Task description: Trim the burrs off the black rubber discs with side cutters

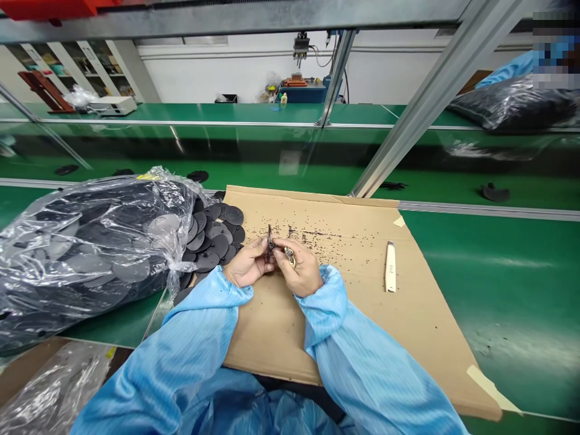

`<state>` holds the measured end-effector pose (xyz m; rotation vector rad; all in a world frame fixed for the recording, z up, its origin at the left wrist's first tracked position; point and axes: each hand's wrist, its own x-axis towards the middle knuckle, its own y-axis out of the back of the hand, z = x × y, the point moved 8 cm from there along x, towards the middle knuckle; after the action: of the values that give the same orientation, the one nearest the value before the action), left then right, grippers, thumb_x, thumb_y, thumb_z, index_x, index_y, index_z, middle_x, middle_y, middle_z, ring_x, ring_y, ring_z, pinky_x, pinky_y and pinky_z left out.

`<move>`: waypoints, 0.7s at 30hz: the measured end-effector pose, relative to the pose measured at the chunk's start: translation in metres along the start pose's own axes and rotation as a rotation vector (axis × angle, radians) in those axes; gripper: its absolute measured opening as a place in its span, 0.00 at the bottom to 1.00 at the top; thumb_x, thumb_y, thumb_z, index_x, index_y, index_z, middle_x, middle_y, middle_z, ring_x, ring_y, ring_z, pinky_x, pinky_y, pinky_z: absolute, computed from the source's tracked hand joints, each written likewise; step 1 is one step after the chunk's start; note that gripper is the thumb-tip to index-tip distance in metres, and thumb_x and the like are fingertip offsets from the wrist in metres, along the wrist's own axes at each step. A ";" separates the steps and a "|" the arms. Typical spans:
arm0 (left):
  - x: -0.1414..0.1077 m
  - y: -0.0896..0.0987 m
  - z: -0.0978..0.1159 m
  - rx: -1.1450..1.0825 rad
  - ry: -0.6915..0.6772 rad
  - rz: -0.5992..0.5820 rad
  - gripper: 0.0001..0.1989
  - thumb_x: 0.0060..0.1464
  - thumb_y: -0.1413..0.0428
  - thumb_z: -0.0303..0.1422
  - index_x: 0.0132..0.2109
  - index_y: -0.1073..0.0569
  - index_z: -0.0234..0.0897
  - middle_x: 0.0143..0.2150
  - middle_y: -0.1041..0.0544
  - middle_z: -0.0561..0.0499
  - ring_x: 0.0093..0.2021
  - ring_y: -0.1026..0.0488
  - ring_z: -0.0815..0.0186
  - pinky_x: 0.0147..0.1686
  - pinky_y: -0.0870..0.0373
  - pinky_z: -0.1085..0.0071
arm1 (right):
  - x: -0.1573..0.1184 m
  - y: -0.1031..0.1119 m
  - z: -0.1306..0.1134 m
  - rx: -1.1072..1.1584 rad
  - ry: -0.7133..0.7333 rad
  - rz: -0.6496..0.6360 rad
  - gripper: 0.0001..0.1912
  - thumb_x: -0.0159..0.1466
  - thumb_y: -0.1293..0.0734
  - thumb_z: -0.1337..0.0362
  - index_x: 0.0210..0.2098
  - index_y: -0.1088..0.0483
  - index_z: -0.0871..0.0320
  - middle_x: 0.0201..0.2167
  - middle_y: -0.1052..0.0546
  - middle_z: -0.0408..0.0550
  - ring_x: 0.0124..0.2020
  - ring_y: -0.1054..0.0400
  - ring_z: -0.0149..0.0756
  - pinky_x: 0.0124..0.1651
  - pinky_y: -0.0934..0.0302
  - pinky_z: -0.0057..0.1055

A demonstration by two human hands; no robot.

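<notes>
Over the cardboard sheet (pixel 272 338), my two hands meet in front of me. My left hand (pixel 248 264) is closed on a thin black plastic disc (pixel 269 237), held upright and seen edge-on. Closed around a small shiny gold-coloured metal tool (pixel 290 257) is my right hand (pixel 302 270); its fingertips touch or nearly touch the disc's right face. The tool's working end is hidden by the fingers. To the left of my left hand lies a pile of loose black discs (pixel 220 244). Tiny black bits (pixel 326 237) are scattered on the cardboard beyond my hands.
A knotted clear plastic bag (pixel 90 254) full of black discs fills the left side. A cream-handled utility knife (pixel 390 267) lies on the cardboard at right. A slanted metal post (pixel 408 115) rises beyond it. Across the green bench, a person's blue sleeve shows behind a dark bag (pixel 516 103).
</notes>
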<state>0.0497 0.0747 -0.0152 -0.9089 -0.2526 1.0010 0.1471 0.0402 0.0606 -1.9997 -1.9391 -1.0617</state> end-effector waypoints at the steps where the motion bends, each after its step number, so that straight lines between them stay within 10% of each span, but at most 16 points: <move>1: 0.000 0.000 0.000 -0.002 0.011 0.002 0.17 0.45 0.35 0.34 0.43 0.27 0.35 0.32 0.29 0.52 0.27 0.32 0.72 0.21 0.34 0.78 | 0.000 0.001 -0.001 -0.021 0.018 0.015 0.11 0.65 0.39 0.64 0.45 0.29 0.56 0.41 0.24 0.50 0.42 0.30 0.37 0.47 0.34 0.36; 21: -0.002 -0.003 -0.011 0.109 0.103 0.028 0.19 0.43 0.34 0.41 0.34 0.31 0.32 0.26 0.32 0.54 0.21 0.34 0.74 0.15 0.37 0.79 | -0.001 0.005 -0.010 -0.199 0.173 0.094 0.08 0.65 0.40 0.67 0.38 0.29 0.58 0.33 0.25 0.49 0.35 0.33 0.36 0.41 0.36 0.35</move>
<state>0.0565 0.0664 -0.0190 -0.8636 -0.0976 0.9810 0.1485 0.0327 0.0692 -1.9970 -1.6946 -1.4002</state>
